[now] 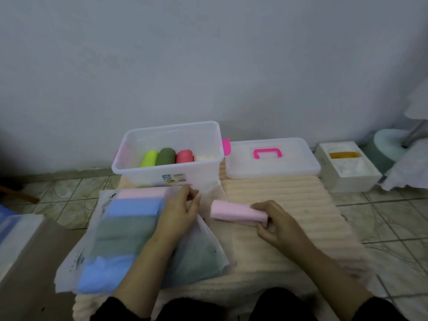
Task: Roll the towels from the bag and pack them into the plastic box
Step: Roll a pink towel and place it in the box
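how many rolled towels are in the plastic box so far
4 in the plastic box, side by side along its bottom: yellow-green roll, dark green roll, red roll, and a partly hidden cream roll at right.

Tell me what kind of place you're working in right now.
Probably a room in a home, with the work done at floor level: a ribbed cream mat is spread over a tiled floor against a plain wall, and a household plastic box stands on the mat.
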